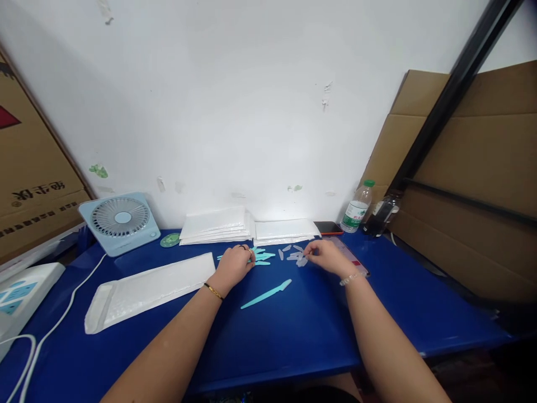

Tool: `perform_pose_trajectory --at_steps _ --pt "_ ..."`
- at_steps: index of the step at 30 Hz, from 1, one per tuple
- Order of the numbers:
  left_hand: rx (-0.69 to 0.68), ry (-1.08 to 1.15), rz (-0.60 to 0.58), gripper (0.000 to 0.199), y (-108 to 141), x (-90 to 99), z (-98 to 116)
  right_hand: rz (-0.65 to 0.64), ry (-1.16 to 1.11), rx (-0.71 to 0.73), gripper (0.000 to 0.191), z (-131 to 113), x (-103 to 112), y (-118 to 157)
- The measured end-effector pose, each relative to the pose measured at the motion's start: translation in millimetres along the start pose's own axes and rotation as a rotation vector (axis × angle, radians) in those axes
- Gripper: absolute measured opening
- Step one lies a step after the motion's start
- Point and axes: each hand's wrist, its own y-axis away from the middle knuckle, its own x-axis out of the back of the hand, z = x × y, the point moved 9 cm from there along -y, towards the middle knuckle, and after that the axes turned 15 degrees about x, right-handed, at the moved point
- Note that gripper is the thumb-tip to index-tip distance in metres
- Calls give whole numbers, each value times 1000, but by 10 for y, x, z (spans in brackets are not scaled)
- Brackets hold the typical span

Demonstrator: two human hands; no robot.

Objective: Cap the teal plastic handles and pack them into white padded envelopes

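Observation:
My left hand (235,263) rests on a pile of teal eyebrow razors (263,256), its fingers curled together at the pile's near left side. What lies under those fingertips is mostly hidden, though a razor seems to be among them. My right hand (325,255) pinches at the edge of a small heap of translucent plastic blade caps (300,259). A cap seems to be between thumb and forefinger, partly covered by them. One single teal eyebrow razor (266,294) lies slantwise on the blue table between my forearms.
A white padded mailer (151,291) lies at left, with mailer stacks (213,226) (287,229) along the wall. A blue fan (121,221), a power strip (25,296), a phone (328,228), a water bottle (356,210) and a dark bottle (381,215) surround the blue table (285,347).

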Motion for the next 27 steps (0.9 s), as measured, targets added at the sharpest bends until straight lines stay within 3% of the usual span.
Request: perform_pose_trajectory --at_steps 3,10,13,19,27 --pt "-4 -21 8 12 -7 -22 46 -84 24 -5 13 33 -142 9" --pt "11 38 -40 12 1 -63 56 -124 30 22 5 -6 -292 -12" --pt "1 63 -46 13 19 -76 93 -114 -132 7 4 -67 -335 -22" --pt "-34 185 -72 10 50 -71 188 -107 -600 -54 31 -240 -550 -44" --pt "-29 283 -77 13 55 -32 202 -95 -636 -7 33 -344 -567 -79"
